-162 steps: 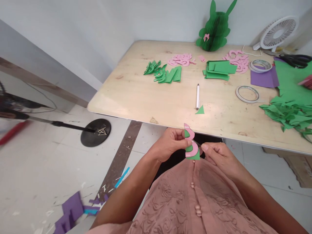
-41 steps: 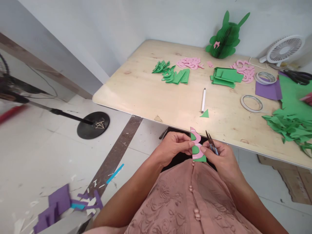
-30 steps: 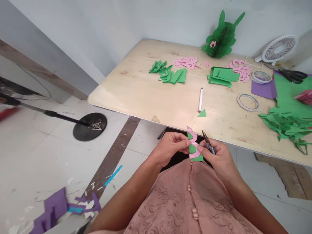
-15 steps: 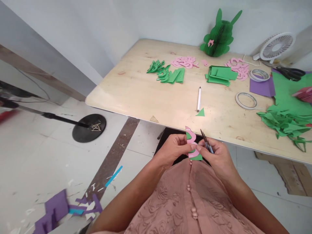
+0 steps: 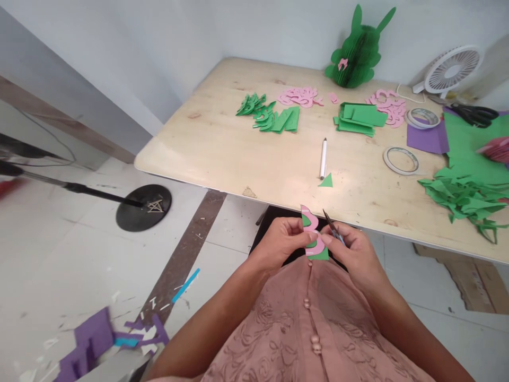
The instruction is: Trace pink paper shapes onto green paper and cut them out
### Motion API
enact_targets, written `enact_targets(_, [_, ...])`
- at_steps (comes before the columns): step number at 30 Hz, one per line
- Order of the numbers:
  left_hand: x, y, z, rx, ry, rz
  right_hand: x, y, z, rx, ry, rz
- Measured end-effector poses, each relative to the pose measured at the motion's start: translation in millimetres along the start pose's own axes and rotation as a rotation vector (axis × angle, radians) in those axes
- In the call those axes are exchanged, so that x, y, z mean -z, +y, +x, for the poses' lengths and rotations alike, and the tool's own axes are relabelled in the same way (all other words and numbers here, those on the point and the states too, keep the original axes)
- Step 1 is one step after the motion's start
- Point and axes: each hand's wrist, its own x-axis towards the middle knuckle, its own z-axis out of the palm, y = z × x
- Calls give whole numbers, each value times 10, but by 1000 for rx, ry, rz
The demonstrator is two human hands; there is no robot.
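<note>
My left hand (image 5: 284, 239) pinches a pink curved paper cutout (image 5: 310, 220) laid over a piece of green paper (image 5: 321, 254), just in front of the table edge. Scissors (image 5: 333, 227) rest in my right hand (image 5: 350, 246), their dark blades pointing up and to the left, away from the paper. The thumb of that hand presses near the right edge of the pink cutout. How the scissor handles lie in the palm is hidden by the fingers.
On the table (image 5: 199, 143) lie a white pen (image 5: 323, 159), green folded strips (image 5: 360, 118), pink cutouts (image 5: 298, 97), tape rolls (image 5: 401, 161) and green scraps (image 5: 469, 196). A green paper rabbit (image 5: 353, 55) and a white fan (image 5: 453, 69) stand behind. Purple scraps (image 5: 93, 331) litter the floor.
The view has shifted slightly. Both hands keep nearly the same hold on the paper, and the scissors have turned a little, their tips lying further left.
</note>
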Motion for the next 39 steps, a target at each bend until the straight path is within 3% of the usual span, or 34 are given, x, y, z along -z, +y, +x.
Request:
enact_targets(4, [-8,9,-3,-11,37,10,88,138,-34,-4,-56,81])
enact_targets(10, [-19,37,-3,-24,54,30,162,199,-100,40,-110,-90])
enact_targets(39, [-65,64,34,-21,58,61,89,206,-115,-52,-90,-56])
